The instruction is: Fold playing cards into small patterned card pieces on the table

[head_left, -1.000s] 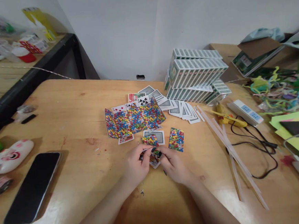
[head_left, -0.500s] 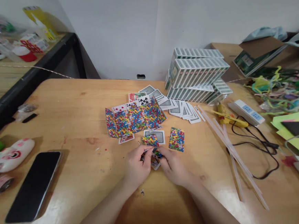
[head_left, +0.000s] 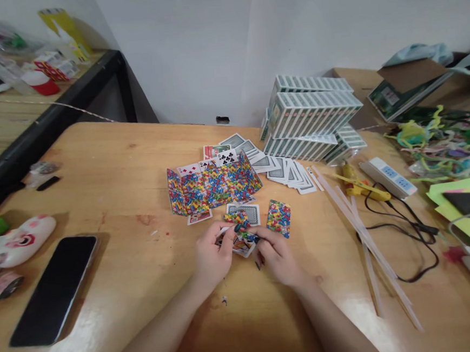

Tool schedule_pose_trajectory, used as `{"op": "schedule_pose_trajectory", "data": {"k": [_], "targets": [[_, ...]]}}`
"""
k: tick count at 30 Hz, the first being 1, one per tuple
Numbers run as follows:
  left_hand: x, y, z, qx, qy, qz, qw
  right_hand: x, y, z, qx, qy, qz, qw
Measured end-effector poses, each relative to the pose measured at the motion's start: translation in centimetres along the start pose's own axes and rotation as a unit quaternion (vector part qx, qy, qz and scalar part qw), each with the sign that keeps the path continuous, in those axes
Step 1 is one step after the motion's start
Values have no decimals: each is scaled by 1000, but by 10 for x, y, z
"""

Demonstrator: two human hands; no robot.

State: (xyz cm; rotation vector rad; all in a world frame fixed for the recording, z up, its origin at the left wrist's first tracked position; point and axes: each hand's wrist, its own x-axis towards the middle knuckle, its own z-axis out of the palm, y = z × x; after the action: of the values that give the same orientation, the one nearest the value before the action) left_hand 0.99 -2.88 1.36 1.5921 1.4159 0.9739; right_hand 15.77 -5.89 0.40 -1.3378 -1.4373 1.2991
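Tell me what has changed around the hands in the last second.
Little has changed. The left hand and right hand still pinch the small card between their fingertips. Both have edged slightly forward, toward the colourful folded piece, and a bit more of the card shows between them. Nothing was let go. The phone, stacked card packs and loose cards lie as before.

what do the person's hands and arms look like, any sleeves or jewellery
Both forearms are bare, with no sleeves, watch or bracelet showing. The left hand and right hand have long fingernails painted dark. No ring can be made out.
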Motion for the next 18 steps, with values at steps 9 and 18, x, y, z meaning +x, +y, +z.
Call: {"op": "schedule_pose_trajectory", "data": {"k": [9,18], "targets": [[2,4,-1,-32,12,-20,999,5,-1,4,132,50,48,989],[6,-3,0,-59,12,-49,997,5,-2,2,126,40,48,990]]}}
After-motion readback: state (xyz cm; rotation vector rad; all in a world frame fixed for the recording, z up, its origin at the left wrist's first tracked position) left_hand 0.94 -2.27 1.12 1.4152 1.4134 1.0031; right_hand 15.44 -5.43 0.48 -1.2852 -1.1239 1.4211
